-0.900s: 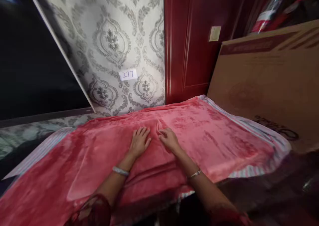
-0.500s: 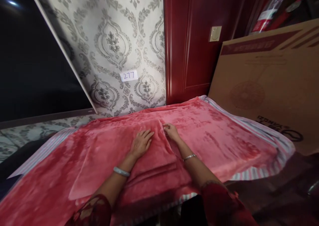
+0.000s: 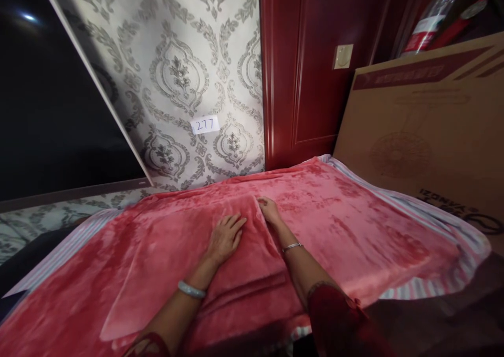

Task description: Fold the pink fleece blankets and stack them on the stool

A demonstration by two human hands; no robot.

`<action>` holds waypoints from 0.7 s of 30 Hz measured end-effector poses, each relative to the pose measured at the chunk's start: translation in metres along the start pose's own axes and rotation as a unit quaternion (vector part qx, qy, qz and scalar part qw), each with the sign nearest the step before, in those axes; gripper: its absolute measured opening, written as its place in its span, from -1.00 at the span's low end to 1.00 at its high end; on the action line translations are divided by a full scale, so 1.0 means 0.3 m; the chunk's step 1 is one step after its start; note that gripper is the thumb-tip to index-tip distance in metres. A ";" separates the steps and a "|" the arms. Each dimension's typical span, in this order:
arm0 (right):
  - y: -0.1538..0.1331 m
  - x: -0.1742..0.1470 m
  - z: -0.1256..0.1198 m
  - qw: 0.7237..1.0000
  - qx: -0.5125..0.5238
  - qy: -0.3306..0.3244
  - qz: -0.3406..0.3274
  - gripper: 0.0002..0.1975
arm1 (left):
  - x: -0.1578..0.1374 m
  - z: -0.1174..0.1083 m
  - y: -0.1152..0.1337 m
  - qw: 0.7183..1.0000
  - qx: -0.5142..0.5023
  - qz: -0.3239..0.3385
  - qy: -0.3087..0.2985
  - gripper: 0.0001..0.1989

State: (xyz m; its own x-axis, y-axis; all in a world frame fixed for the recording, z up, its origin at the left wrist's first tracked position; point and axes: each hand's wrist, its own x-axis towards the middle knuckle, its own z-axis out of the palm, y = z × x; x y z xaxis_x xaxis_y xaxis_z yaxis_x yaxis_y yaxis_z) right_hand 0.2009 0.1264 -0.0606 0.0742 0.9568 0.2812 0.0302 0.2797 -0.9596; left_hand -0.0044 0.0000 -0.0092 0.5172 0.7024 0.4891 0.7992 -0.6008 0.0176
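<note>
A folded pink-red plush blanket (image 3: 165,257) lies on a spread plush cover (image 3: 338,226) of the same colour. My left hand (image 3: 226,237) rests flat on top of the folded blanket, its fingers stretched out. At the blanket's upper right corner, my right hand (image 3: 269,210) has thumb and fingers closed on the edge. Several folded layers show along the side nearest me. A pale bangle (image 3: 191,290) sits on my left wrist, a silver one (image 3: 292,247) on my right.
A large dark screen (image 3: 63,105) stands at the left, before patterned wallpaper bearing a paper marked 277 (image 3: 205,124). To the right are a dark red door (image 3: 315,84), a tall cardboard box (image 3: 413,115) and a plastic bottle (image 3: 429,26). Striped fabric (image 3: 417,289) edges the cover.
The head view has shifted slightly, so the surroundings sit a little lower. Both hands keep nearly the same places on the folded blanket.
</note>
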 end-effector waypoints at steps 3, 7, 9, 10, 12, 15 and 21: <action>0.002 0.009 -0.001 1.000 0.008 -0.012 -0.015 -0.72 | 0.000 0.002 0.002 1.000 -0.001 -0.002 0.000 -0.57; 0.004 0.047 0.005 0.999 0.002 -0.043 0.000 -0.79 | -0.002 0.002 0.008 1.000 -0.003 -0.004 0.001 -0.57; 0.003 0.067 0.010 0.999 0.003 -0.053 0.010 -0.79 | -0.002 0.001 0.010 1.000 -0.005 -0.006 0.004 -0.58; 0.003 0.075 0.012 0.998 0.005 -0.056 0.011 -0.78 | -0.003 0.001 0.011 1.000 -0.006 -0.006 0.005 -0.58; 0.001 0.082 0.015 0.998 0.008 -0.059 0.008 -0.75 | -0.003 0.002 0.011 1.000 -0.009 -0.006 0.009 -0.58; -0.001 0.077 0.015 0.998 0.001 -0.066 -0.007 -0.77 | -0.005 0.004 0.011 1.000 -0.012 -0.006 0.008 -0.58; 0.002 0.074 0.011 0.998 -0.011 -0.051 -0.037 -0.79 | -0.003 -0.002 0.014 1.000 -0.020 -0.006 -0.006 -0.56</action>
State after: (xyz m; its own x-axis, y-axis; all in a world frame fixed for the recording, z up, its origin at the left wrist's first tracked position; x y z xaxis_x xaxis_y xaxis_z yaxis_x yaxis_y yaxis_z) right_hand 0.1992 0.1481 -0.0548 -0.0299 0.9369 0.3482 0.0542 0.3494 -0.9354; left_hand -0.0017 -0.0033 -0.0089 0.5113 0.7142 0.4779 0.7925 -0.6070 0.0592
